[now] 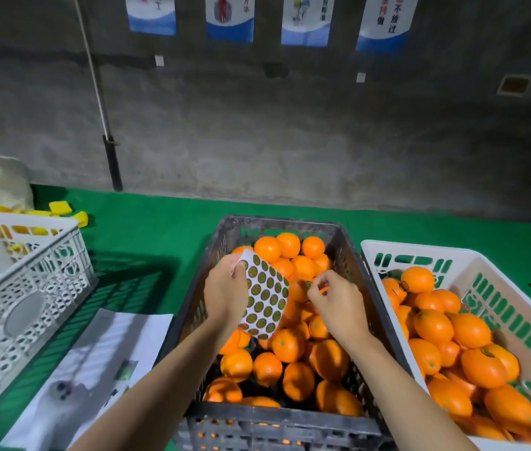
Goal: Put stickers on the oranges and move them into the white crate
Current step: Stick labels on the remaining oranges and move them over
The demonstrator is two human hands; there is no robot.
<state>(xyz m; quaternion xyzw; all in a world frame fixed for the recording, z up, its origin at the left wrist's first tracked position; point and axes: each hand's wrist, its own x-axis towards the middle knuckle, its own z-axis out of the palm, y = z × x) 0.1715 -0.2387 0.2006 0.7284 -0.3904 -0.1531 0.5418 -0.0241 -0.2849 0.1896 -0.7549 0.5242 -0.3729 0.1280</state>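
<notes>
A black crate [205, 288] in the middle is full of oranges [293, 346]. Over it, my left hand [225, 291] grips a white sticker sheet [265, 296] covered with round green-and-yellow stickers. To the right of the sheet, my right hand [335, 301] pinches a single sticker [309, 284] between thumb and fingertips above the fruit. A white crate [397, 255] on the right holds several oranges [433, 327], and one at the top [417, 279] shows a sticker.
Another white perforated crate [30, 294] with yellow items stands at the left. A printed paper sheet [95, 369] lies on the green table cover [147, 229] in front of it. A grey concrete wall with posters runs behind the table.
</notes>
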